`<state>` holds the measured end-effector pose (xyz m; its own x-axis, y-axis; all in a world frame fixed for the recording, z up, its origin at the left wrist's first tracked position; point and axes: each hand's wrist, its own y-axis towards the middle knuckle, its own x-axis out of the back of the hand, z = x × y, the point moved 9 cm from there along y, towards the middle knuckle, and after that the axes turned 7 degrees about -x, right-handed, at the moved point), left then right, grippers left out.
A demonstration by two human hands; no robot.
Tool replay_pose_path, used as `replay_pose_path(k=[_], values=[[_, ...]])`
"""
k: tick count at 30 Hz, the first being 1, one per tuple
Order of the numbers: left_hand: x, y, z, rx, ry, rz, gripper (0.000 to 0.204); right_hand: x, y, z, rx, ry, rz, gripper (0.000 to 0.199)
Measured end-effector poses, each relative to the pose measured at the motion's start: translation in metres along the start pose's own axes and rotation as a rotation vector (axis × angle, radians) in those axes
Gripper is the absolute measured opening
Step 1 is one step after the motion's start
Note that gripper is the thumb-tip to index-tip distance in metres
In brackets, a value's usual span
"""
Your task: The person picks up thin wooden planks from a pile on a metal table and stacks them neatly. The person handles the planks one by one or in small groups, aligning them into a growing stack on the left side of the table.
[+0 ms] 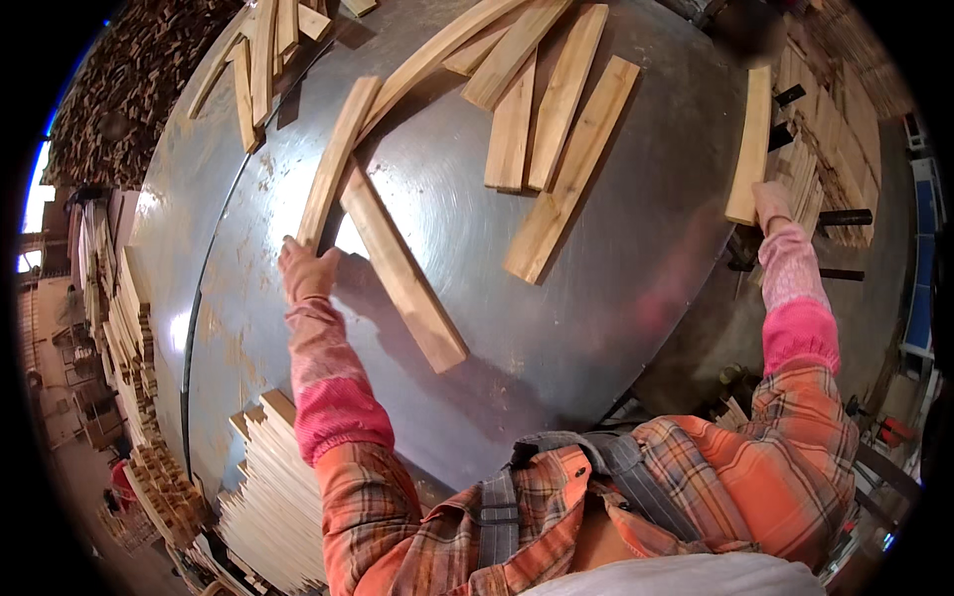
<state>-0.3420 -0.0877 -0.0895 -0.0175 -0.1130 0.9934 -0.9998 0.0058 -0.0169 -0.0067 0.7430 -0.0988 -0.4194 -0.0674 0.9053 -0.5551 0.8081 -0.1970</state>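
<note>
My left hand (306, 270) grips the near end of a wooden slat (340, 159), thumb on one side and fingers on the other. The slat's far end reaches over a longer curved strip (427, 52) on the metal table (427, 228). Just right of it, another wooden plank (402, 268) lies at a slant. Off the table's right edge, my right hand (772, 203) is closed on the near end of a slightly curved wooden board (752, 144), which stands out lengthwise beside a rack. The right fingers are partly hidden by the board.
Several loose planks (571, 169) lie fanned out at the table's far middle, with more pieces (260, 60) at the far left. A dark cable (202, 288) crosses the left side. Stacked strips (273, 497) stand near my left forearm. Dark rack arms (845, 218) jut out at right.
</note>
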Motion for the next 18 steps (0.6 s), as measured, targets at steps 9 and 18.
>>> replay_pose_path(k=[9,18], values=[[-0.014,0.005,0.096,0.258,-0.09,0.413,0.054,0.136,-0.069,0.282,0.532,0.487,-0.215,0.057],[-0.034,-0.205,0.007,0.644,-0.5,0.058,0.094,0.298,-0.189,0.54,1.135,0.349,-0.417,0.079]])
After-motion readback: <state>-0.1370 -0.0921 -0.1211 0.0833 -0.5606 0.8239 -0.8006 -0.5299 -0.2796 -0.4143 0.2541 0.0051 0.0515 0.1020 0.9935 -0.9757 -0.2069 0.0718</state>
